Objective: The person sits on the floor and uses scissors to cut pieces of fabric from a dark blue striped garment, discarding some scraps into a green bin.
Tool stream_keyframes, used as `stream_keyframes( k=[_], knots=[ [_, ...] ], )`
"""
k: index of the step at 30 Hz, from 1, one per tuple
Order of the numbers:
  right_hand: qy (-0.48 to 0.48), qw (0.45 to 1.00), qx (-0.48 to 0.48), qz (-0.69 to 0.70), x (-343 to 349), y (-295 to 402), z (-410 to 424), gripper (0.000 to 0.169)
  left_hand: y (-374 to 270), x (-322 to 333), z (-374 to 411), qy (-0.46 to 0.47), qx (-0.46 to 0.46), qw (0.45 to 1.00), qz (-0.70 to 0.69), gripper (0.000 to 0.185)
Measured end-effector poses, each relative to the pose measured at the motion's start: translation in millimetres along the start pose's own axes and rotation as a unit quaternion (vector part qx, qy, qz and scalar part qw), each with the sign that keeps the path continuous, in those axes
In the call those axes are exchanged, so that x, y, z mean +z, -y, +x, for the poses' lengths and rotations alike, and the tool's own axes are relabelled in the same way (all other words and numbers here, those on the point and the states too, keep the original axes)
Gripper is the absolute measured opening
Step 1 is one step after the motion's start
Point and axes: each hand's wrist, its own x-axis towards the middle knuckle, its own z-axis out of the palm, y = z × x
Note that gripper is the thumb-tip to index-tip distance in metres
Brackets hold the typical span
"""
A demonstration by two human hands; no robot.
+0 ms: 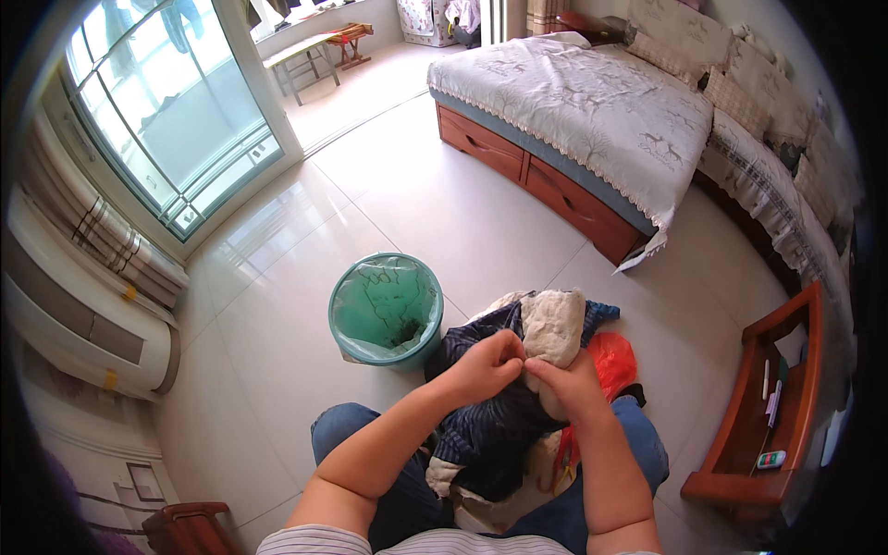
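Note:
A dark blue striped garment (489,423) with cream fleece lining (553,322) lies bunched over my lap and between my knees. My right hand (570,388) grips a turned-out fleece part of it, thumb on top. My left hand (489,368) is curled, with thumb and forefinger pinched at the edge of that fleece, close to the right thumb. Any thread between those fingertips is too small to see. Red-handled scissors (566,454) lie below my right wrist, partly hidden by the forearm. Beyond the right hand sits a crumpled red plastic bag (615,361).
A green bin (386,309) with a clear liner stands left of the garment, dark scraps at its bottom. Ahead right is a wooden drawer base (541,187) under a patterned cover. A wooden stand (760,409) holding pens is at right. A glass door (173,118) stands at left.

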Motion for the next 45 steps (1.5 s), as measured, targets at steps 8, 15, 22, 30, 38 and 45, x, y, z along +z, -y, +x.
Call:
stream_keyframes(
  k=[8,15,22,30,38,45],
  knots=[
    [-0.019,0.991,-0.066,-0.118,-2.8,-2.2,2.5,0.035,-2.7,4.7,0.9,-0.072,0.023,0.976,0.205,0.009],
    [-0.093,0.990,-0.090,-0.060,-8.1,-23.8,5.2,0.033,2.9,-5.8,11.0,-0.280,0.049,0.933,0.220,0.008],
    [-0.125,0.987,-0.052,0.085,-13.4,-18.3,4.7,0.031,5.8,-16.8,13.5,-0.149,-0.008,0.989,0.012,0.006],
    [-0.131,0.983,0.011,0.131,-5.9,-9.2,-2.1,0.039,-83.3,-13.3,-7.8,-0.122,0.200,0.943,-0.236,0.058],
    [-0.108,0.988,0.015,0.111,-1.6,-10.2,-2.3,0.041,-163.6,25.8,-80.5,0.148,0.343,0.727,-0.576,0.093],
    [-0.129,0.991,-0.029,0.026,-16.0,-18.9,-2.3,0.042,-159.0,26.8,-82.7,0.206,0.356,0.670,-0.618,0.087]
  ],
)
